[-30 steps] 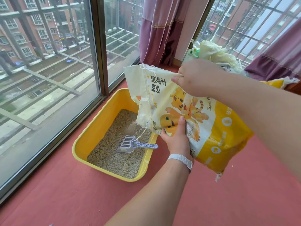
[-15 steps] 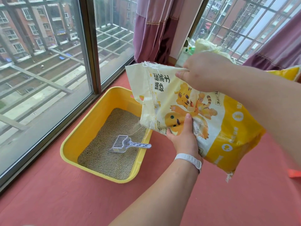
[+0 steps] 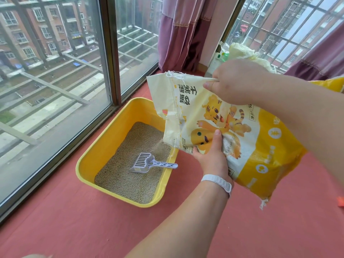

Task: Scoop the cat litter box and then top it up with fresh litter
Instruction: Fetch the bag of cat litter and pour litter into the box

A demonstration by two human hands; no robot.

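- Nearest, left hand [image 3: 210, 155] with a white wristband [image 3: 219, 181], gripping the lower edge of the litter bag [image 3: 232, 131], thumb laid up over the printed front, remaining fingers out of sight behind it.
- Just above, right hand [image 3: 236, 81] clamped on the bag's upper edge, fingers curled over a pinch of the material.
- Bag held in the air between both hands, tilted with its torn-open mouth toward the left, hanging over the right far part of the litter box [image 3: 89, 161]; cream and yellow print with cartoon tigers.
- Thin stream of litter [image 3: 158, 146] falling from the bag's lower corner into the box.
- Yellow box standing on the pink floor [image 3: 74, 220], close beside the window [image 3: 55, 81] on the left, filled with a bed of tan granules.
- Grey scoop [image 3: 143, 162] lying on the granules, slotted head toward the left, handle resting on the box's right rim.
- Farther off, mauve curtain [image 3: 182, 34] hanging in the corner.
- Far right, crumpled pale bags [image 3: 242, 53] on a sill behind the right hand, barred window beyond.
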